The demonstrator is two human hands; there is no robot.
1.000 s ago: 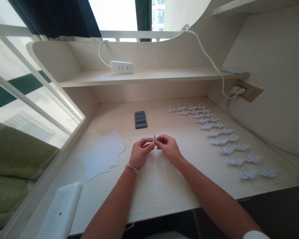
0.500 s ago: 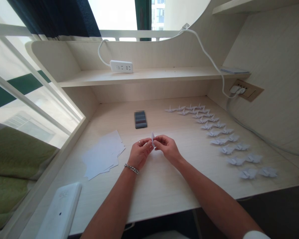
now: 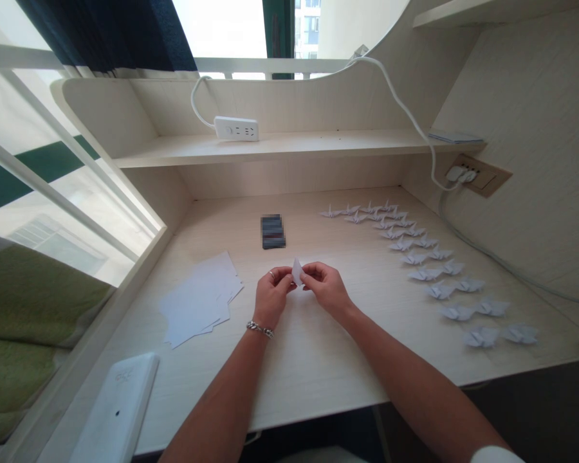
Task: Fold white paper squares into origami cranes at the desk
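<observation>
Both my hands meet over the middle of the pale wooden desk (image 3: 318,360). My left hand (image 3: 271,297), with a ring and a chain bracelet, and my right hand (image 3: 325,287) pinch a small folded piece of white paper (image 3: 296,272) between their fingertips. The paper stands up a little above the fingers. A loose stack of white paper sheets (image 3: 200,299) lies to the left of my left hand. Two curved rows of several finished white paper cranes (image 3: 427,263) run along the right side of the desk.
A dark phone (image 3: 273,232) lies flat beyond my hands. A white box-like device (image 3: 118,405) sits at the near left corner. A white power strip (image 3: 235,128) rests on the shelf, its cable running to a wall socket (image 3: 477,174) at right. Window rails stand at left.
The folded paper has turned between my fingertips and now shows a wider face. Both hands stay in almost the same spot.
</observation>
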